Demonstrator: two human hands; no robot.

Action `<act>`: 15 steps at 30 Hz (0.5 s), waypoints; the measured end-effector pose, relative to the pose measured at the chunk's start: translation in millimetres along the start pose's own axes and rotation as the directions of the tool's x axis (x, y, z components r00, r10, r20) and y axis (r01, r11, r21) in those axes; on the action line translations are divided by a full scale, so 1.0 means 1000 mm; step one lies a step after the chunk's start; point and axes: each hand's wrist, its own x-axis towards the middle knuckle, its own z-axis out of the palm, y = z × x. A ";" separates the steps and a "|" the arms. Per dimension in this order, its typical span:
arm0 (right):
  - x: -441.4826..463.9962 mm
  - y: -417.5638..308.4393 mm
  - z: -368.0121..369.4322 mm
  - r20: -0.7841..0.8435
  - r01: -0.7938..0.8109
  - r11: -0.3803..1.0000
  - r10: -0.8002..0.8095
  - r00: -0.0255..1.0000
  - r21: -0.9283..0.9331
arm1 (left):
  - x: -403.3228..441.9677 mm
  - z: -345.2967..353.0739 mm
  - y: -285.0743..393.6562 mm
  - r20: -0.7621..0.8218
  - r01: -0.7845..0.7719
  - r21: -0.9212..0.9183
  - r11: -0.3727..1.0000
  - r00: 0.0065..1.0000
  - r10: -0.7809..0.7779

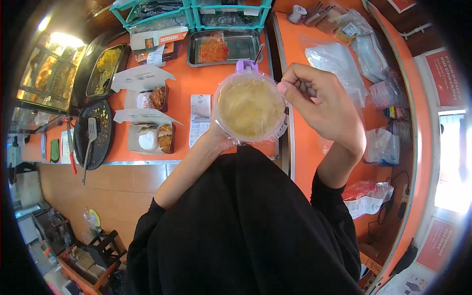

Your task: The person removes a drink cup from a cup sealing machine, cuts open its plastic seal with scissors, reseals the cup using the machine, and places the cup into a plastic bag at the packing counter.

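A round clear container (250, 107) of yellowish liquid or sauce, with plastic film over its top, is held up in front of my body. My left hand (222, 136) supports it from below and from the left, its fingers mostly hidden beneath. At the container's right rim, the thumb and index finger of my right hand (314, 93) are pinched together at the film's edge. A purple object (246, 66) shows just behind the container. Two open food boxes (140, 103) with fried pieces stand to the left, beside a paper receipt (199, 120).
A metal tray (243, 39) with orange food lies at the back, below teal baskets (162, 14). On the left are a black pan (101, 142) with tongs and a dark tray (104, 71). Plastic bags (337, 61) and stacked cups line the right side.
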 end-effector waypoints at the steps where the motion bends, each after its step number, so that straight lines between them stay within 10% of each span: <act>1: 0.000 0.000 -0.001 0.008 -0.006 1.000 0.006 1.000 0.026 | 0.001 -0.003 -0.001 0.044 0.007 -0.029 1.000 0.999 -0.006; 6: 0.001 0.011 0.003 -0.037 0.044 0.993 -0.040 0.998 0.105 | 0.011 -0.025 -0.008 0.521 0.204 -0.430 0.879 0.852 0.057; 15: -0.009 0.015 -0.002 0.048 -0.071 0.997 0.069 0.996 0.039 | 0.007 -0.009 -0.010 0.196 0.027 -0.319 0.947 0.980 0.038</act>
